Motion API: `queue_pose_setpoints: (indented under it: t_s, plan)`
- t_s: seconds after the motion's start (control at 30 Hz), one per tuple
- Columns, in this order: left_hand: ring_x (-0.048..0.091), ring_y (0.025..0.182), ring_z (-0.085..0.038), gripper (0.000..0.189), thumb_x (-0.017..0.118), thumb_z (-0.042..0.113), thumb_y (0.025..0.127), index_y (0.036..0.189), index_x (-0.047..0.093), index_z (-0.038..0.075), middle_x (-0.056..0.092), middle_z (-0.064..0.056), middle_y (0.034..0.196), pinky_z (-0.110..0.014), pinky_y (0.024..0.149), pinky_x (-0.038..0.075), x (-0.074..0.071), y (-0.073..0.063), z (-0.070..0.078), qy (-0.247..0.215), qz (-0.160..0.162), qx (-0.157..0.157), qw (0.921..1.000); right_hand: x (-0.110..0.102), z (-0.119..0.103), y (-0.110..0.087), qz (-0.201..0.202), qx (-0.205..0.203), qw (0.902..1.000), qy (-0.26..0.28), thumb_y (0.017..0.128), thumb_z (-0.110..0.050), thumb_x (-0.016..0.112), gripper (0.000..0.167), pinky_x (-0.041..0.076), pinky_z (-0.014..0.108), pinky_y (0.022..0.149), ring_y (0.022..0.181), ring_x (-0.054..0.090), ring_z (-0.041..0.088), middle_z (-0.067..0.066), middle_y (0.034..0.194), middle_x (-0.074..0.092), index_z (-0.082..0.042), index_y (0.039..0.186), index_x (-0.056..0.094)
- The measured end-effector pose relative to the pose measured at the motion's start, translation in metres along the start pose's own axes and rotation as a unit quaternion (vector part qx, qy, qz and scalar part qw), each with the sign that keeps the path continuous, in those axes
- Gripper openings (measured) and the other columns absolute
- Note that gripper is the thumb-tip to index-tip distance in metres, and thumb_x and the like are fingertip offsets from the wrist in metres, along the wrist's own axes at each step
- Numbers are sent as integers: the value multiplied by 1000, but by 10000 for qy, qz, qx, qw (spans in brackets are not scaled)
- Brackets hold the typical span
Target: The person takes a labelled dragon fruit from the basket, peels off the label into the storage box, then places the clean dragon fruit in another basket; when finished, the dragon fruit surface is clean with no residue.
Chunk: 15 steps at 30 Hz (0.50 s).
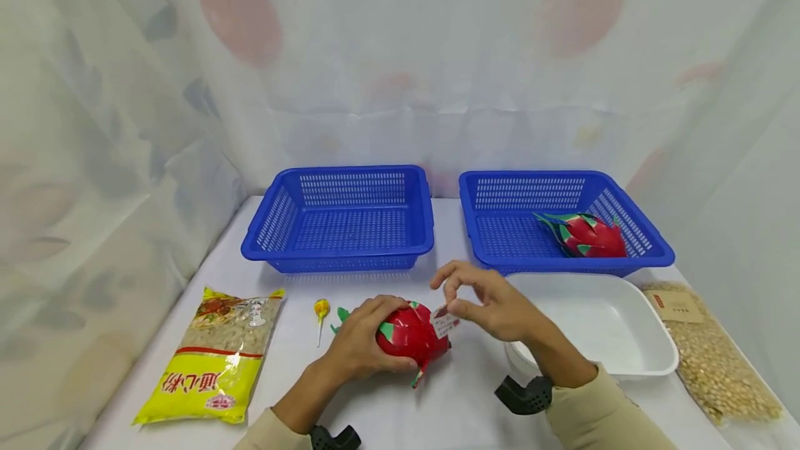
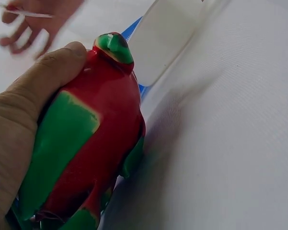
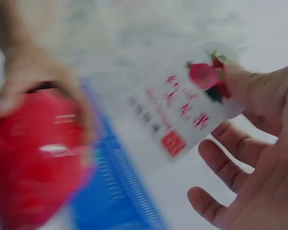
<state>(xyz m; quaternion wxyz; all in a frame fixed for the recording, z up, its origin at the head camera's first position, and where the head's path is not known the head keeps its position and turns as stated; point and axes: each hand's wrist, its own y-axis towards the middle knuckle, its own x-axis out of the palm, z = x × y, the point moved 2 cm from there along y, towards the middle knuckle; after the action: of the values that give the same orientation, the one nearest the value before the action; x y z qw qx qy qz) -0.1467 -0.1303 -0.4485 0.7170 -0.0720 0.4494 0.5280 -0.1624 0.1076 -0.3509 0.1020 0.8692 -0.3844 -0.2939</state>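
My left hand grips a red dragon fruit with green scale tips, holding it on the white table. In the left wrist view its thumb lies along the glossy dragon fruit. Just to the right, my right hand pinches a small label between thumb and forefinger. The right wrist view shows the label with a dragon fruit picture, red characters and a red square; its other fingers are loosely bent. That label appears apart from the fruit there.
A blue basket stands at back left; another blue basket holds a second dragon fruit. A white tray sits right, beside a bag of yellow kernels. Left lie a lollipop and a yellow pasta bag.
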Motion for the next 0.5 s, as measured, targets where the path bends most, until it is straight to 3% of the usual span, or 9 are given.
queue_pose_setpoints:
  t_s: [0.1,0.2,0.3,0.5]
  plan:
    - [49,115,-13,77,85,54,63,130,55,28,53,10,129,-39,82,52,1,1,0,-4,-6,-53,10000,-19,-16,-1,508,55,9982,304,95,-6,60,7,44,43,94,118,46,35,14,117,56,-9,90,57]
    - [48,116,-14,78,85,52,63,130,55,28,52,9,130,-40,82,53,1,0,0,-23,-6,-108,9999,-32,-23,-4,810,766,9929,421,95,-8,61,7,48,39,91,120,47,34,14,121,55,-6,89,59]
    - [49,116,-14,78,86,52,63,130,55,28,52,10,130,-40,81,53,1,-1,0,-28,1,-129,9999,-43,-24,-10,1105,1562,9801,533,94,-10,63,10,48,39,92,122,47,36,16,124,54,-1,90,59]
    - [49,115,-14,78,86,52,62,130,55,28,52,10,129,-39,80,53,1,-2,0,-14,4,-128,9999,-64,-23,-24,1590,2310,9561,850,93,-9,64,15,31,59,103,125,43,38,23,126,54,5,92,59]
